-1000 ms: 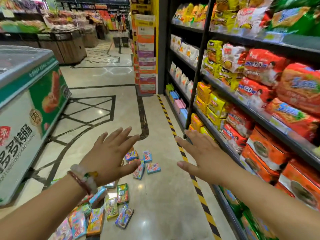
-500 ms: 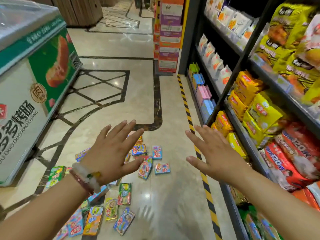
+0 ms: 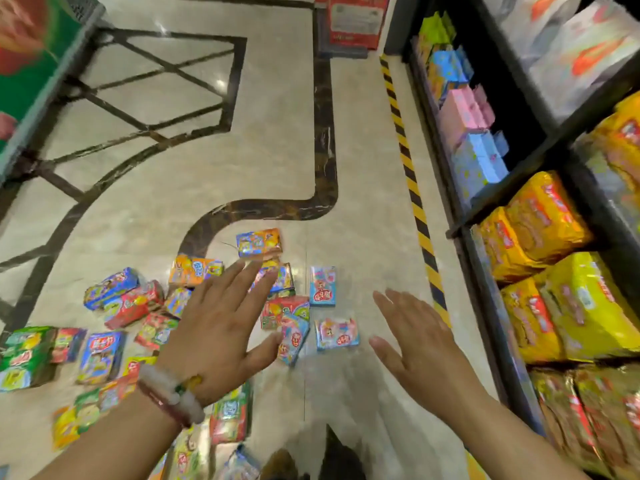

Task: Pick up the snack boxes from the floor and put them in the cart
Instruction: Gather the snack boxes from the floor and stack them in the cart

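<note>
Scattered colourful cardboard snack boxes [image 3: 322, 286] lie on the beige marble floor [image 3: 263, 140], several hidden beneath the flat, empty left hand [image 3: 221, 327]. Right hand [image 3: 415, 348] likewise spread, empty. Yellow packets on the dark right shelving [image 3: 512, 209] are blurred.

No text, brand or number can be read with certainty; the whole view is smeared by motion. Print is carried on the snack boxes [image 3: 322, 285] scattered on the floor left of the hazard stripe [image 3: 412, 188], but only coloured shapes and a red-and-white emblem on the pale blue ones can be made out. Lines of small white lettering are seen on the red placard [image 3: 356, 20] just beyond the far end of the stripe, too blurred to be deciphered. Red labels with light characters are borne by the yellow packets [image 3: 540, 220] on the shelves right of the stripe, and these are likewise illegible.
</note>
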Motion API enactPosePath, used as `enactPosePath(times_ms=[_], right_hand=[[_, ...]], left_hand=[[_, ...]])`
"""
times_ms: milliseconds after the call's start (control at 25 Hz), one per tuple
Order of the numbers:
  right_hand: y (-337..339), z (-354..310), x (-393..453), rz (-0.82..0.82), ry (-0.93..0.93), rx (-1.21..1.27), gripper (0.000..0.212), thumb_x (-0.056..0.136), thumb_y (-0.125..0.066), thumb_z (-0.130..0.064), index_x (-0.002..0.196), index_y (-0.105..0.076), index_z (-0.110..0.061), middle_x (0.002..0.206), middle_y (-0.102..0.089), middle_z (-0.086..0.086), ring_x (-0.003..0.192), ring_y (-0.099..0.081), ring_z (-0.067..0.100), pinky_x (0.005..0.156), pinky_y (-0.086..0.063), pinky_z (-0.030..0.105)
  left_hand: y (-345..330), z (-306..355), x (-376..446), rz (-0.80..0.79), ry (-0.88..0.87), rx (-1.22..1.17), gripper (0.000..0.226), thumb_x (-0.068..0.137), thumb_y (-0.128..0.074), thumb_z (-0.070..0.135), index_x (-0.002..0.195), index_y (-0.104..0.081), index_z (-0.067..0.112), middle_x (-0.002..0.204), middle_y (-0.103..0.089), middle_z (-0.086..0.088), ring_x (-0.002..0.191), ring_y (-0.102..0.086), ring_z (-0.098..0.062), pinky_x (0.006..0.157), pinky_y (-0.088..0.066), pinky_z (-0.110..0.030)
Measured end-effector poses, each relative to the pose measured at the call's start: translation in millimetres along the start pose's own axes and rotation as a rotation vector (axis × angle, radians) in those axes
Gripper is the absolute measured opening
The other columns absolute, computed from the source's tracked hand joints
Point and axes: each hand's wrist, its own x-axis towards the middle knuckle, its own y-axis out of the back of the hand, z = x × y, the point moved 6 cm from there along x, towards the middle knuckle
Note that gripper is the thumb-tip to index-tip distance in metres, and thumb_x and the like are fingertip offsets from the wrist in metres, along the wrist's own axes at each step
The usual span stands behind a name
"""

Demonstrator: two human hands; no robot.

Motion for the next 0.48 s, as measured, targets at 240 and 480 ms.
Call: enactPosePath(times_ms=[240,480], right_hand=[[-288.4,88.7,58.6,-0.169,0.034,0.014,0.052,0.088,-0.042,-0.049,0.124,-0.052,-0.013,0.115,-0.068,0.01,0.109,-0.055,0.022,0.093,-0.042,0.032],[-460.0,147.8,135.5,-0.491,0.138,-0.148,0.075,0.083,-0.065,-0.034,0.146,-0.033,-0.009,0.149,-0.037,0.013,0.135,-0.038,0.027,0.109,-0.028,0.032]], left_hand=[[-287.0,-71.0,-14.0,-0.04,0.187,-0.126,0.066,0.08,-0.044,0.046,0.132,-0.04,0.004,0.129,-0.055,-0.023,0.12,-0.044,-0.032,0.097,-0.031,-0.038],[-476.8,-136.1,-29.8,-0.264,0.48,-0.129,0.066,0.063,-0.046,0.057,0.099,-0.053,0.002,0.092,-0.057,-0.017,0.083,-0.059,-0.039,0.073,-0.045,-0.038]])
